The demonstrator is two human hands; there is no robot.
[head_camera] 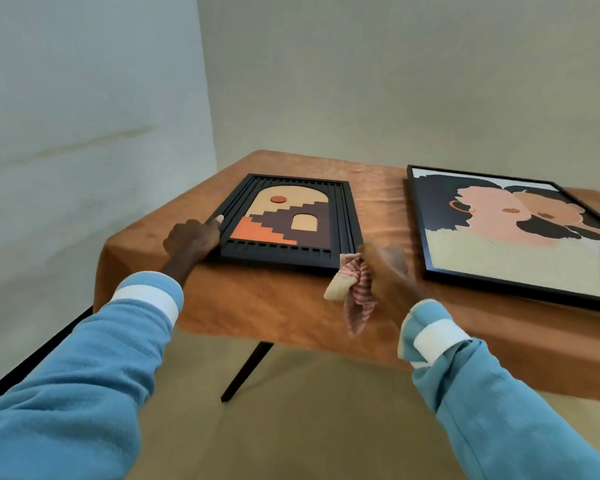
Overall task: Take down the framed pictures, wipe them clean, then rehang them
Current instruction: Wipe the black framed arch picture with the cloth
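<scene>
A small black-framed picture [284,220] with an arch and stairs lies flat on the table near its left end. My left hand [193,239] grips its left edge, thumb on top of the frame. My right hand [387,271] holds a bunched red-and-cream striped cloth [352,289] just off the frame's near right corner, above the table's front edge. A larger thin-framed picture [513,233] of two faces lies flat to the right, apart from both hands.
The table [257,306] wears an orange-brown cloth that hangs over its edges, and a dark leg shows below. Plain pale walls meet in a corner behind. A dark strip runs along the floor at the left wall.
</scene>
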